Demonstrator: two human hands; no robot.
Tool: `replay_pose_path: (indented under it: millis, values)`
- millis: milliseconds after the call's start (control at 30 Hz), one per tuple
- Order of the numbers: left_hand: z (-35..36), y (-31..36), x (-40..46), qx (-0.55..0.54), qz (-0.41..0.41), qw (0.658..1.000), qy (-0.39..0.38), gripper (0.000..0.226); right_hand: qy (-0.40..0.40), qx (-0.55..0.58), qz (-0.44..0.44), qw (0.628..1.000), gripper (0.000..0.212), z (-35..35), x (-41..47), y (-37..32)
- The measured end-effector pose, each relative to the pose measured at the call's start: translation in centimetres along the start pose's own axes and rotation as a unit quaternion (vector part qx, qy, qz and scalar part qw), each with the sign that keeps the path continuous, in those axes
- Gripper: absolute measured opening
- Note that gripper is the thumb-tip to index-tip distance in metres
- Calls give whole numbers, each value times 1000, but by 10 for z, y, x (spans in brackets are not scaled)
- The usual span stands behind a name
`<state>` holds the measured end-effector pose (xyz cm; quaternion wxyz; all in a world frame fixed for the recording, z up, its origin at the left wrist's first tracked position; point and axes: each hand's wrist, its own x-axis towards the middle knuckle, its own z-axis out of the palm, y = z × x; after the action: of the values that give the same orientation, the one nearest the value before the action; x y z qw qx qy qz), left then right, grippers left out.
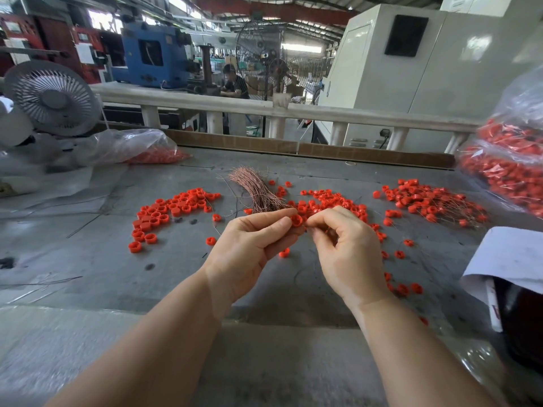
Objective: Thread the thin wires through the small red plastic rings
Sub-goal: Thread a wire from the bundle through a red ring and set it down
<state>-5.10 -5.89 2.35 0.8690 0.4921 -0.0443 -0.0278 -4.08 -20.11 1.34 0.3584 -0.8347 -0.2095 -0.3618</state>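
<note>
My left hand (252,245) pinches a small red ring (296,220) between thumb and fingertips, held above the grey table (117,259). My right hand (343,248) sits just to its right, fingers curled and pinching at the ring's side; a thin wire there is too fine to see clearly. A bundle of thin copper wires (255,189) lies behind my hands. Loose red rings (167,212) are spread to the left, more rings (329,204) lie behind my right hand, and rings with wires through them (429,201) are piled to the right.
A clear bag of red parts (505,168) stands at the right edge, another bag (141,148) at the back left beside a small fan (53,96). A white cloth over a dark object (511,259) sits at the near right. A railing (264,108) borders the table's far side.
</note>
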Motion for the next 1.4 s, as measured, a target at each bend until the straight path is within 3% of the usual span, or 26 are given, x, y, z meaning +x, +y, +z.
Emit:
replay_pose_path:
  millis: [500,1400]
  values:
    - [0,0,-2,13,0,1000,-15,34,12,0,-6,1000,11,0,0,0]
    - [-1,2,-2,-52,-29,998,-35,28,7,37,2,999,13,2,1,1]
